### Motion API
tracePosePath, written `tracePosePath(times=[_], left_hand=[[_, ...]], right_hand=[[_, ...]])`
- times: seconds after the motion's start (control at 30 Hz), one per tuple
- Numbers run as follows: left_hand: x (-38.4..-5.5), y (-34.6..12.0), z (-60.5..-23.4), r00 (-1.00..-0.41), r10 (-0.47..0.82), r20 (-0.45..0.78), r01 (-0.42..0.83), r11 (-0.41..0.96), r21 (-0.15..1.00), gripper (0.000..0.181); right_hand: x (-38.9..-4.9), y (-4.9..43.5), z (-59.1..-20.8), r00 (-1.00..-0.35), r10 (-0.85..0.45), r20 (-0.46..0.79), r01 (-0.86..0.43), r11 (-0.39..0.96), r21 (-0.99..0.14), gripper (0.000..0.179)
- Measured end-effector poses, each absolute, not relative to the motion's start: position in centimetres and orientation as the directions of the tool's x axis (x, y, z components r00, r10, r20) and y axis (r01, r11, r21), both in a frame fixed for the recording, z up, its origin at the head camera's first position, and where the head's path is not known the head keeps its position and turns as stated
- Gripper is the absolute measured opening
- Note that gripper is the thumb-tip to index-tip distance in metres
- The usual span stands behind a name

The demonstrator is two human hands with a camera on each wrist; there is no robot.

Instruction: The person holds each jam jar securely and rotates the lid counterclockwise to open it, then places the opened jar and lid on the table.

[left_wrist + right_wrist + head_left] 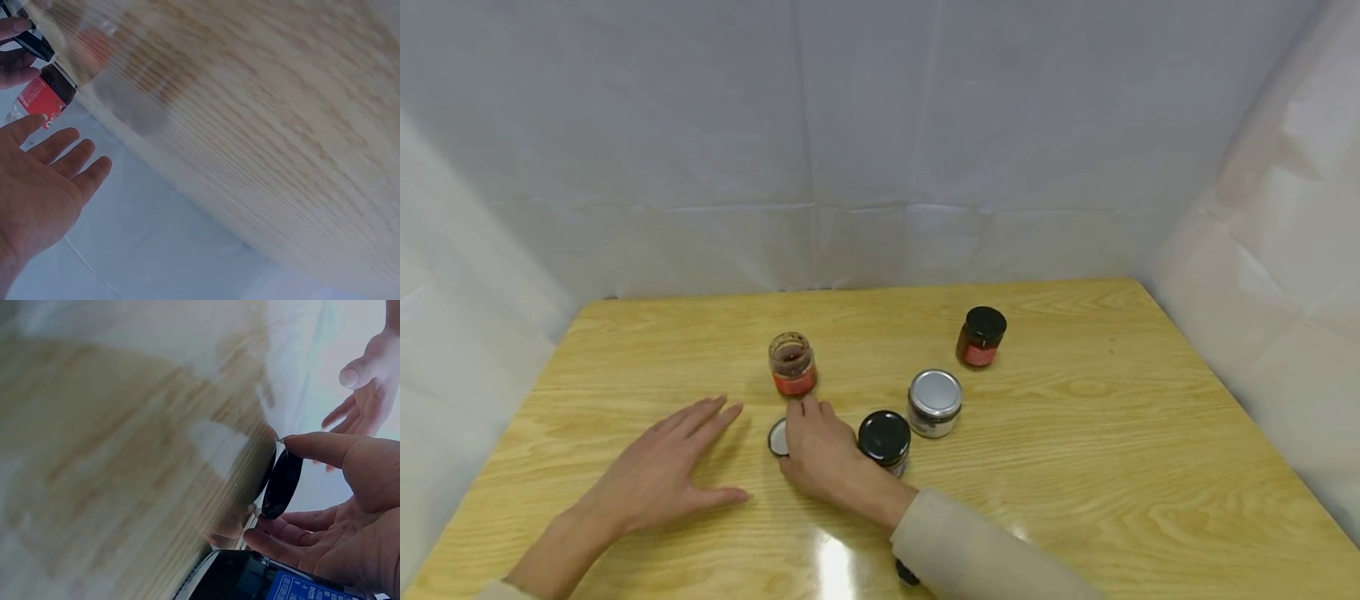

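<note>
The right hand (820, 446) is pinching a round, black, white-lined lid (778, 438), risking toppling the nearby lidless, red-labelled glass jar (792, 367) by jerking forward; the left hand (662, 471) is hovering, fingers spread.

I can't read a word over my feed, just fuzzy print: red label (40, 100) on a glass jar (50, 92), blue label (303, 587) on a dark jar (234, 576).

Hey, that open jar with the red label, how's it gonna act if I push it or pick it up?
The open jar is probably stiff and breakable, since its clear wall looks like glass. Being squat and upright, it would likely slide under a low push before tipping. Tilting it might spill something: its mouth is uncovered and dark contents show inside.
</note>
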State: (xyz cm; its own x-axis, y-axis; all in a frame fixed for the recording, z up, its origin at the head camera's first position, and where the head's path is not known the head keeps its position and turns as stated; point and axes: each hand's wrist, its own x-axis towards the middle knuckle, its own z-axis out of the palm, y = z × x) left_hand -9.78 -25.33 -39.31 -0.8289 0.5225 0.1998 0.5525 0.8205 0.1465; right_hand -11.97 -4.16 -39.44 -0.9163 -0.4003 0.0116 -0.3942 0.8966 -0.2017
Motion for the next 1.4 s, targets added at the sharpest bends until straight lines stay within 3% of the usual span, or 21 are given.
tracePosePath(times=[0.5,0.73,1.0,1.17,1.4], left_hand=[[-9.4,-25.6,-39.1,-0.868,0.476,0.144,0.494,0.858,0.141,0.089],[-9.4,-25.8,-39.2,-0.868,0.474,0.148,0.492,0.859,0.139,0.087],[-9.1,-25.9,-38.8,-0.884,0.449,0.134,0.463,0.879,0.113,0.083],[-9.0,-26.0,-38.4,-0.886,0.437,0.154,0.454,0.885,0.099,0.079],[-9.3,-25.6,-37.8,-0.87,0.44,0.222,0.467,0.88,0.085,0.077]], right_hand=[[-11.9,-4.4,-39.6,-0.905,-0.423,0.045,-0.424,0.887,-0.184,0.051],[-11.8,-4.5,-39.4,-0.891,-0.455,-0.003,-0.446,0.874,-0.194,0.065],[-11.1,-4.2,-36.9,-0.868,-0.497,-0.02,-0.495,0.866,-0.07,0.068],[-10.9,-4.0,-34.9,-0.858,-0.514,-0.027,-0.512,0.857,-0.055,0.065],[-11.4,-3.0,-33.0,-0.859,-0.497,-0.123,-0.501,0.866,0.0,0.067]])
